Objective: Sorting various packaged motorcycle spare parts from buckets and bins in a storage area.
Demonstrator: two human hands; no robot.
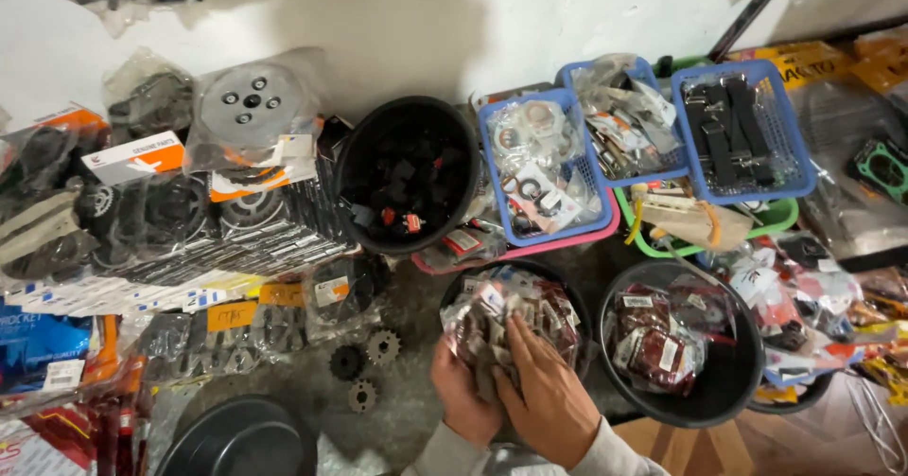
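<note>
Right now both hands are down in the round black bowl (454, 296) at the front, the one heaped with small clear plastic packets of parts (511, 315). Left hand (463, 396) is curled around the near edge of the heap, fingers buried among the packets; right hand (544, 391) lies on top with fingers spread and pressing into the bags, overlapping the left. Whether either hand has actually closed on one packet, I cannot tell from where I stand. Grey sleeves show at both wrists.

Just beside that bowl, to the right, sits a second black round bowl (728, 391) holding packets with reddish-brown contents. Behind, a larger black tub (355, 168) leans tilted, full of small dark pieces with a few red ones. Further right stand three blue plastic mesh baskets (487, 168), stacked on a pink tray and a green one. On the floor to the left lie three small dark metal sprockets (364, 367), near flat bagged gear plates (251, 107) against the white wall.
</note>
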